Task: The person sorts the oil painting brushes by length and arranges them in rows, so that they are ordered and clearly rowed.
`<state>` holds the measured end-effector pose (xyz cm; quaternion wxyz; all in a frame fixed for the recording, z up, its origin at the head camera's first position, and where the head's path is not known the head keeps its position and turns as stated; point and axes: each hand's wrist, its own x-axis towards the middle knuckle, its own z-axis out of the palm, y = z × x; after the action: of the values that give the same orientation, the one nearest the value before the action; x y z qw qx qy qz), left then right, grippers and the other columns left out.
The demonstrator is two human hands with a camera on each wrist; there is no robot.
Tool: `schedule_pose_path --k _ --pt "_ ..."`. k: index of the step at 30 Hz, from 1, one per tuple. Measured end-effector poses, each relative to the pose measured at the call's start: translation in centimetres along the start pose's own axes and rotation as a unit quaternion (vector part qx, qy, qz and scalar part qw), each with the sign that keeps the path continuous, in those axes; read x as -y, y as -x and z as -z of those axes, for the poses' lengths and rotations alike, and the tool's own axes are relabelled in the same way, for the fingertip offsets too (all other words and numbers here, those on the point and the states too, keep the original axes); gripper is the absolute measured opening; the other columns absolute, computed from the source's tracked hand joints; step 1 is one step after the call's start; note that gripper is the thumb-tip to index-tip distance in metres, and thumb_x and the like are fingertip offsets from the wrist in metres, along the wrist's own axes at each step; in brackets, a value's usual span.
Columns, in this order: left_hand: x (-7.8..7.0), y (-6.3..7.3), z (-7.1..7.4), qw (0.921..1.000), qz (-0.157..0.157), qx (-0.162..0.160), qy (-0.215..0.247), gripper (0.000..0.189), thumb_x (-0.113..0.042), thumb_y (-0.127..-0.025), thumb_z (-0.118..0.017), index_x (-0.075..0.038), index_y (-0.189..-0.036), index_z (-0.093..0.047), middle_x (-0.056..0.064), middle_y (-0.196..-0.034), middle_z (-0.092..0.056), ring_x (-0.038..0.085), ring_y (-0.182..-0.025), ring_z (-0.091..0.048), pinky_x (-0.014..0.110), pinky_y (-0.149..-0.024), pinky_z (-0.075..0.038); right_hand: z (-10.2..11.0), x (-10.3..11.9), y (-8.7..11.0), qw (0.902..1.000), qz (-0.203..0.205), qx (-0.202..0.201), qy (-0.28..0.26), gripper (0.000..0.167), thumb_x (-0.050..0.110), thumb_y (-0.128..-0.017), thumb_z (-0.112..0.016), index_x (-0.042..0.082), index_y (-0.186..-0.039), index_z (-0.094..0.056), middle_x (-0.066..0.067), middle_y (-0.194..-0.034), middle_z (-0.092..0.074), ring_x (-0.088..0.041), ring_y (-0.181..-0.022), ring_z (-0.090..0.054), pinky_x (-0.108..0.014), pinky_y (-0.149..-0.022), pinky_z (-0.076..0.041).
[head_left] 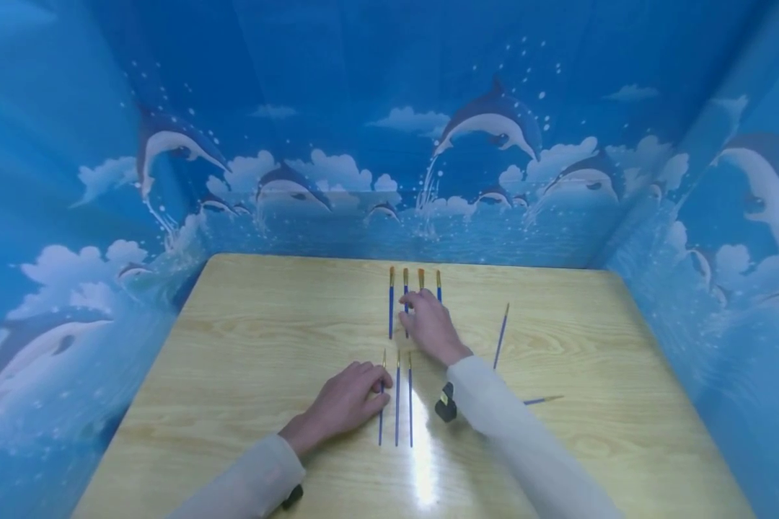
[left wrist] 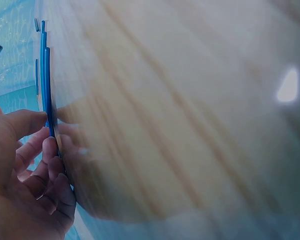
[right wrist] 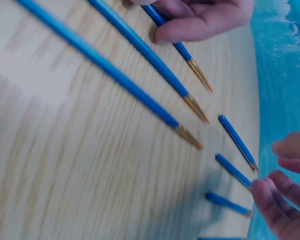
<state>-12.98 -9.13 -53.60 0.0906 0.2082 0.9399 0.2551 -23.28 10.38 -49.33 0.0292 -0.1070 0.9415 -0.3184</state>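
Three thin blue paintbrushes lie side by side in a near row, bristles pointing away. My left hand (head_left: 350, 396) pinches the leftmost near paintbrush (right wrist: 182, 49) by its handle between thumb and fingers. The middle near paintbrush (head_left: 397, 404) and the right near paintbrush (head_left: 411, 407) lie just beside it. My right hand (head_left: 431, 324) is over the far row of several wider paintbrushes, with thumb and fingers apart and nothing between them. Its fingertips are nearest the second far paintbrush (right wrist: 233, 170); the head view hides part of that row. The leftmost far paintbrush (head_left: 391, 306) lies in full view.
To the right, a loose paintbrush (head_left: 501, 335) lies slanted, and another paintbrush (head_left: 545, 399) lies crosswise, partly hidden by my right sleeve (head_left: 506, 418). The wooden table (head_left: 266, 317) meets a blue dolphin-print backdrop (head_left: 337, 108) at the back and sides.
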Motion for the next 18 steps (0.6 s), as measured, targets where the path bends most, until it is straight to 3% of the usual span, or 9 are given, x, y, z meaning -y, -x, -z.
schedule_pose_path --k 6,18 --pt "-0.1 0.1 0.2 1.0 0.008 0.002 0.002 0.018 -0.03 -0.1 -0.076 -0.025 -0.118 -0.073 -0.012 -0.101 -0.066 0.007 -0.095 -0.059 0.028 -0.083 -0.054 1.4 -1.2 1.6 0.9997 -0.015 -0.001 -0.017 0.035 0.018 -0.106 -0.069 0.007 -0.14 -0.068 -0.012 -0.128 -0.067 -0.028 -0.108 -0.069 -0.043 -0.093 -0.063" --pt "-0.3 0.0 0.3 0.9998 0.012 0.011 0.007 0.019 -0.031 -0.101 -0.074 -0.025 -0.119 -0.073 -0.012 -0.103 -0.066 0.007 -0.097 -0.059 0.028 -0.085 -0.054 3.3 -4.6 5.2 0.9983 -0.048 -0.018 -0.028 0.036 0.025 -0.106 -0.071 0.008 -0.138 -0.07 -0.013 -0.126 -0.071 -0.029 -0.109 -0.073 -0.047 -0.093 -0.064"
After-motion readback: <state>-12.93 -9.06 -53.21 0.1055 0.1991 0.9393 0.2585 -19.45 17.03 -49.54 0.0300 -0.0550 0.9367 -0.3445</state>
